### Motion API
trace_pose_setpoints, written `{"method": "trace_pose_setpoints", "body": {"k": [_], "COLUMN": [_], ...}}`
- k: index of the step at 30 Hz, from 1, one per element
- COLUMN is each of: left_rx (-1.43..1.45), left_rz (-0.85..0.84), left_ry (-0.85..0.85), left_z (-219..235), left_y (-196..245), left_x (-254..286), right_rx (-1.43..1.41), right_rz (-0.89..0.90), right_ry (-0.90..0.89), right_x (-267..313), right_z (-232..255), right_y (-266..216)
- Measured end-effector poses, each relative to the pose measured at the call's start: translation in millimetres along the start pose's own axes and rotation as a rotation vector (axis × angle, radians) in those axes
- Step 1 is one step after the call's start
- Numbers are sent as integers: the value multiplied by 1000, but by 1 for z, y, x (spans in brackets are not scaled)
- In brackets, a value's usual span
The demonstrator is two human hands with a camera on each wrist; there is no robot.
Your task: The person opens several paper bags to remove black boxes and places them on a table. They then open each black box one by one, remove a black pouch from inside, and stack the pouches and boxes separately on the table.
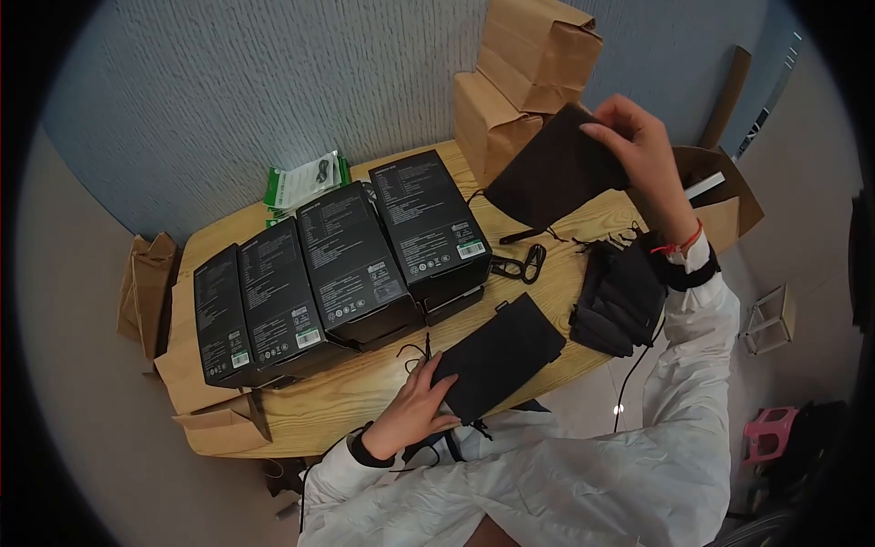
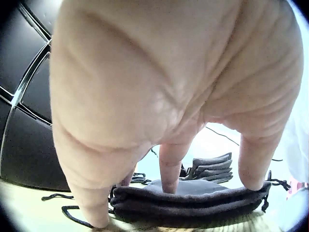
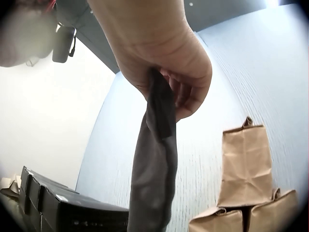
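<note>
In the head view the right hand [image 1: 638, 150] pinches a black drawstring pouch [image 1: 556, 169] by its edge, held up above the back right of the table; the right wrist view shows the pouch [image 3: 153, 159] hanging from the right hand [image 3: 169, 63]. Another black pouch [image 1: 506, 351] lies flat near the table's front edge, the left hand [image 1: 416, 410] resting on its left end. Seen from the left wrist, the left hand [image 2: 169, 87] has its fingertips down on and around that pouch [image 2: 188, 205].
Several black printed boxes [image 1: 342, 246] stand in a row at the left. A pile of black pouches [image 1: 620, 301] lies at the right, near a coiled black cable [image 1: 521, 266]. Brown paper bags [image 1: 538, 59], green-white packets [image 1: 310, 178] and an open carton [image 1: 734, 196] are behind.
</note>
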State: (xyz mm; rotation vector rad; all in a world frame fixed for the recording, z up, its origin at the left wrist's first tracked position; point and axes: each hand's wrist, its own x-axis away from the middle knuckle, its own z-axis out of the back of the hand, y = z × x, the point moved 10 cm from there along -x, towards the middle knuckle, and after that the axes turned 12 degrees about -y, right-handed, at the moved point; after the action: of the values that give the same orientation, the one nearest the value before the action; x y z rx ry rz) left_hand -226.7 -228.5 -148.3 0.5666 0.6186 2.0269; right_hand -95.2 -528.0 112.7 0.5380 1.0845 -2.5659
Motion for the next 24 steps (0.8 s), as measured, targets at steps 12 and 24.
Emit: {"method": "trace_pose_setpoints", "body": {"k": [12,24], "left_rx": [41,132], "left_rz": [2,73], "left_ry": [14,-5], "left_z": [7,17], "left_y": [0,-3], "left_x": [-1,-1], "right_rx": [-568,-1040], "right_rz": [-162,-434], "right_ry": [-168,-559], "right_x": [80,156], "right_z": [-12,-174], "right_y": [-56,-13]}}
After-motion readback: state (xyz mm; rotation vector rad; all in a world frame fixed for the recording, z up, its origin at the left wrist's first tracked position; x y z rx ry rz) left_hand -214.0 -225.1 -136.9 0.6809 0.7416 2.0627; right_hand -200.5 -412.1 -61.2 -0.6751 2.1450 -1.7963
